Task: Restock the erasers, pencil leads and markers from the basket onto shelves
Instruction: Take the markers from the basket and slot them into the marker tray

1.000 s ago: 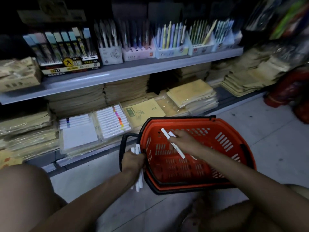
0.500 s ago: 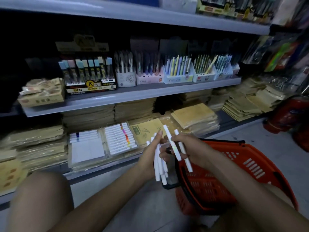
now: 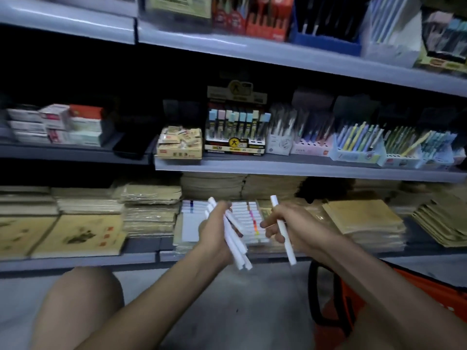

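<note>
Head view: notebook stacks (image 3: 149, 213) and a tray of markers (image 3: 249, 221) fill the lowest shelf at frame centre, behind both hands. The left hand (image 3: 214, 236) clutches a bundle of white markers (image 3: 235, 238); the right hand (image 3: 285, 223) pinches a single marker (image 3: 284, 232), where half a second ago it held two. The orange basket (image 3: 409, 286) now sits at lower right, bare floor (image 3: 214, 311) between the knees

Markers (image 3: 233, 238) in left hand: smooth white plastic, faint sheen. Single marker (image 3: 283, 231), right hand: same matt-white plastic. Shelf edge (image 3: 290, 170) at 12 o'clock: painted metal, satin grey. Notebook stacks (image 3: 151, 213) at 10: shiny clear wrap over dull tan paper. Basket (image 3: 429, 286) at 4: glossy orange plastic. Floor (image 3: 214, 311): smooth, pale.
</note>
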`<control>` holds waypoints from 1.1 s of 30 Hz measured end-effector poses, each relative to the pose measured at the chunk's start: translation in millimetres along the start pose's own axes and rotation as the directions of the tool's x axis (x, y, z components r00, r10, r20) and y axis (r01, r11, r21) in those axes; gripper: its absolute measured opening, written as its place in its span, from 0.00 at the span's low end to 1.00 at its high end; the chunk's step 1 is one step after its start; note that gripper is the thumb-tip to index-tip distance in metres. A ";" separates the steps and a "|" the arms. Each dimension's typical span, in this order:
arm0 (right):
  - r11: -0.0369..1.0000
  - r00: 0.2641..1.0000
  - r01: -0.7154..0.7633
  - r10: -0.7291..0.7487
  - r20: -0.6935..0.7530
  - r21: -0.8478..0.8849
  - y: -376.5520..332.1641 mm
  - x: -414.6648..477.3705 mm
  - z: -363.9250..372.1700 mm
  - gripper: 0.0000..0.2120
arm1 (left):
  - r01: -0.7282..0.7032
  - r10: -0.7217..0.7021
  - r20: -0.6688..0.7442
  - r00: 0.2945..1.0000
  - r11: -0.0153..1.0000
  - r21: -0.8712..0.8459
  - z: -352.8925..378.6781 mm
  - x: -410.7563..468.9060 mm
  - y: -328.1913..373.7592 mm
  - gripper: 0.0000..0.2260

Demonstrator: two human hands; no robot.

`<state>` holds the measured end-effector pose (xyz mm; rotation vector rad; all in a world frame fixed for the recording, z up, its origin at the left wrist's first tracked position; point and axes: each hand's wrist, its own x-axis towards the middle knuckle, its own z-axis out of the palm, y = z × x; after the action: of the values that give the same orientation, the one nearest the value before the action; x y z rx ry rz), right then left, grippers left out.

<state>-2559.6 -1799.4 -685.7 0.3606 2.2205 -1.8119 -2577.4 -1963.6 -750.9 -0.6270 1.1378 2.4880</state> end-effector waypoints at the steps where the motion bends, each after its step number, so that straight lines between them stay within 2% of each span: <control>1: 0.997 1.000 0.010 -0.011 -0.014 -0.083 2.5 10.3 3.8 0.04 | -0.025 0.024 -0.043 0.999 0.999 -0.020 -10.5 4.6 12.8 0.13; 4: 0.923 0.993 0.113 -0.118 0.010 -0.368 11.2 41.3 19.5 0.05 | -0.076 0.073 -0.137 0.988 0.997 -0.018 -37.8 16.7 44.0 0.09; 7: 0.856 0.974 0.220 -0.220 0.057 -0.468 18.4 75.5 45.0 0.03 | -0.077 0.081 -0.169 0.982 0.997 0.031 -61.6 27.0 62.1 0.09; 9: 0.770 0.958 0.274 -0.269 0.096 -0.576 26.5 103.8 64.8 0.02 | -0.036 0.043 -0.204 0.978 0.999 0.041 -75.6 31.3 69.4 0.10; 13: 0.561 0.959 0.278 -0.213 0.189 -0.779 58.0 166.5 97.8 0.08 | 0.042 0.003 -0.269 0.963 0.986 0.161 -101.1 36.1 77.7 0.11; 15: 0.506 0.957 0.291 -0.166 0.239 -0.812 74.1 197.2 111.4 0.13 | 0.078 -0.021 -0.290 0.957 0.979 0.188 -114.5 41.8 82.5 0.10; 18: 0.478 0.925 0.378 -0.228 0.303 -0.793 85.9 231.4 127.2 0.16 | 0.114 -0.053 -0.302 0.952 0.976 0.188 -128.1 52.7 93.2 0.11; 23: 0.393 0.878 0.458 -0.342 0.336 -0.797 108.4 272.3 152.1 0.10 | 0.134 -0.058 -0.342 0.938 0.969 0.206 -139.9 75.4 103.2 0.09; 28: 0.385 0.827 0.491 -0.489 0.279 -0.782 123.9 300.3 171.1 0.10 | 0.146 -0.068 -0.347 0.935 0.968 0.204 -141.3 88.7 105.4 0.09; 31: 0.359 0.807 0.459 -0.550 0.213 -0.812 129.5 306.5 177.7 0.11 | 0.153 -0.070 -0.354 0.933 0.965 0.211 -138.3 93.7 104.2 0.09; 33: 0.377 0.813 0.427 -0.558 0.166 -0.822 130.8 308.6 179.0 0.12 | 0.148 -0.069 -0.352 0.933 0.968 0.201 -135.3 95.7 103.3 0.08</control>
<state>-2796.9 -1939.5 -947.5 -0.4652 3.2029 -0.6064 -2672.8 -2121.6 -814.8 -1.0543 1.4399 2.1662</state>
